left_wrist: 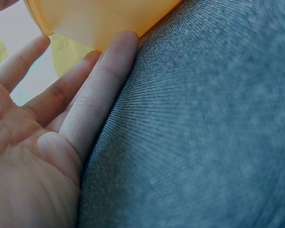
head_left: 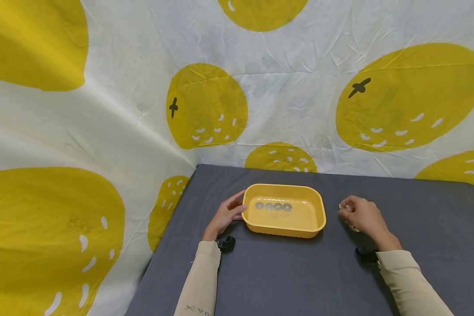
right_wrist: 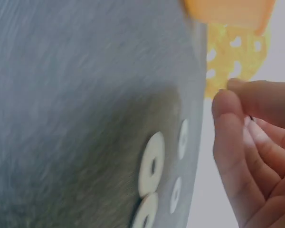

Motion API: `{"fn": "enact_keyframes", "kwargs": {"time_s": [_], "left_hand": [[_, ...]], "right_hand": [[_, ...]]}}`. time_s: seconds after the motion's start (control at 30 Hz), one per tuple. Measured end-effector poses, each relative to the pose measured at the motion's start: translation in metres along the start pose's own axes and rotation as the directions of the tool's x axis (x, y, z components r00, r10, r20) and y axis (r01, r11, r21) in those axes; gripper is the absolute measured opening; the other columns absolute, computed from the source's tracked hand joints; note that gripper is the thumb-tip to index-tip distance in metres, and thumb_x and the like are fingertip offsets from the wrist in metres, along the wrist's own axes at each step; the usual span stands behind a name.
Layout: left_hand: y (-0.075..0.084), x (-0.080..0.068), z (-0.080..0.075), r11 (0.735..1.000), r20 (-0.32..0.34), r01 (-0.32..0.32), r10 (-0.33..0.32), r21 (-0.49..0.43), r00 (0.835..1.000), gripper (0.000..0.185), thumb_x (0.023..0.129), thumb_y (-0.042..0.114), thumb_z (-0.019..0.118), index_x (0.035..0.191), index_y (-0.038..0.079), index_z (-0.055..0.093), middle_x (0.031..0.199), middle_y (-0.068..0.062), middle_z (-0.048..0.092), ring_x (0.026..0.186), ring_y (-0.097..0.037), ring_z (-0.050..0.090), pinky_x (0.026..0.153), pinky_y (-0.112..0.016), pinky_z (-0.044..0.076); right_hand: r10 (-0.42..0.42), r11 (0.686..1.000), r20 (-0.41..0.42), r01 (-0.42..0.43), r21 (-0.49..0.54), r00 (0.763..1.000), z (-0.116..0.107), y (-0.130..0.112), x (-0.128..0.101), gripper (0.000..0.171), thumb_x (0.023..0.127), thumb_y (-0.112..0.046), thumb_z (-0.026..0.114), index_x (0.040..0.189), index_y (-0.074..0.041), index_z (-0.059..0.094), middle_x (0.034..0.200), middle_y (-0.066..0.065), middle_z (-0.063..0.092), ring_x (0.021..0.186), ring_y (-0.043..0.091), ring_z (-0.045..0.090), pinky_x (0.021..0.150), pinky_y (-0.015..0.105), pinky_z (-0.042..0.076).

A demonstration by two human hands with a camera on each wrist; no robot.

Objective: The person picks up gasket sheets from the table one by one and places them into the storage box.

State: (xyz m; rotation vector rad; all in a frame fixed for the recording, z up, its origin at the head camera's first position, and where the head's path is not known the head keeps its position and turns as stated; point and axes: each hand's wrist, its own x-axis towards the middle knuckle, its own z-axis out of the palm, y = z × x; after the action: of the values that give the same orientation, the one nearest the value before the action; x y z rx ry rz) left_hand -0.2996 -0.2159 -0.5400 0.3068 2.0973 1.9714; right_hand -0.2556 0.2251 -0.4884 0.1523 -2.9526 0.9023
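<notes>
A yellow plastic tray (head_left: 296, 226) stands on the grey cloth, with a row of several flat metal washers (head_left: 269, 206) on its floor toward the left. At the tray's left end my left hand (head_left: 226, 216) holds the rim, thumb over the edge and extended fingers against the outer wall. To the right of the tray is my right hand (head_left: 362, 216), thumb and index fingertips together above the cloth. Several pale washers (right_wrist: 146, 164) lie beneath and beside it in the right wrist view. Whether a washer sits between those fingertips is not clear.
Grey cloth (head_left: 284, 276) covers the tabletop. Behind it and along the left hangs a white curtain (head_left: 292, 96) printed with large yellow fruit. A dark wrist strap (head_left: 226, 244) is on the left wrist, and another (head_left: 366, 254) on the right.
</notes>
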Motion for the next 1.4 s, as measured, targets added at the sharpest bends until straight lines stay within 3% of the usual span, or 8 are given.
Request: {"fn": "enact_keyframes", "kwargs": {"time_s": [0.3, 0.6, 0.8, 1.0, 1.4], "left_hand": [[0.000, -0.001, 0.000, 1.000, -0.003, -0.001, 0.001, 0.004, 1.000, 0.060, 0.098, 0.027, 0.071, 0.153, 0.035, 0.047, 0.141, -0.019, 0.056, 0.113, -0.022, 0.067, 0.088, -0.037, 0.063], [0.002, -0.001, 0.000, 1.000, 0.001, 0.001, -0.001, -0.002, 1.000, 0.059, 0.098, 0.027, 0.071, 0.152, 0.036, 0.048, 0.142, -0.017, 0.057, 0.122, -0.034, 0.064, 0.088, -0.037, 0.063], [0.002, -0.001, 0.000, 1.000, 0.001, -0.003, 0.003, -0.006, 1.000, 0.059, 0.099, 0.026, 0.070, 0.153, 0.035, 0.048, 0.142, -0.018, 0.057, 0.121, -0.033, 0.065, 0.088, -0.036, 0.063], [0.002, -0.001, 0.001, 1.000, 0.005, -0.001, 0.001, -0.008, 1.000, 0.059, 0.100, 0.024, 0.069, 0.153, 0.034, 0.047, 0.142, -0.020, 0.056, 0.120, -0.033, 0.065, 0.088, -0.036, 0.063], [0.005, -0.001, 0.001, 1.000, -0.005, 0.005, -0.005, 0.000, 1.000, 0.058, 0.099, 0.026, 0.070, 0.152, 0.037, 0.048, 0.143, -0.017, 0.057, 0.120, -0.032, 0.065, 0.087, -0.036, 0.063]], "right_hand": [[-0.020, 0.989, -0.126, 0.038, 0.143, 0.992, -0.005, -0.028, 0.000, 0.031, 0.101, -0.016, 0.065, 0.128, 0.000, 0.062, 0.089, 0.011, 0.074, 0.076, 0.024, 0.074, 0.055, 0.024, 0.054], [-0.042, 0.969, -0.143, 0.075, 0.234, 0.989, -0.005, -0.057, 0.004, 0.032, 0.101, -0.011, 0.065, 0.131, -0.001, 0.061, 0.100, 0.020, 0.076, 0.071, 0.003, 0.070, 0.062, 0.019, 0.056], [-0.067, 0.957, -0.132, 0.101, 0.271, 0.989, 0.005, -0.067, 0.011, 0.031, 0.101, -0.008, 0.064, 0.131, -0.001, 0.061, 0.101, 0.020, 0.076, 0.075, 0.016, 0.074, 0.064, 0.025, 0.060], [-0.088, 0.956, -0.142, 0.124, 0.267, 0.986, 0.015, -0.071, 0.017, 0.030, 0.100, -0.005, 0.065, 0.130, -0.002, 0.063, 0.100, 0.020, 0.077, 0.079, 0.029, 0.075, 0.060, 0.021, 0.056], [-0.121, 0.950, -0.129, 0.153, 0.273, 0.984, 0.036, -0.087, 0.025, 0.028, 0.099, -0.004, 0.065, 0.127, -0.002, 0.066, 0.094, 0.019, 0.077, 0.077, 0.033, 0.071, 0.054, 0.023, 0.045]]}}
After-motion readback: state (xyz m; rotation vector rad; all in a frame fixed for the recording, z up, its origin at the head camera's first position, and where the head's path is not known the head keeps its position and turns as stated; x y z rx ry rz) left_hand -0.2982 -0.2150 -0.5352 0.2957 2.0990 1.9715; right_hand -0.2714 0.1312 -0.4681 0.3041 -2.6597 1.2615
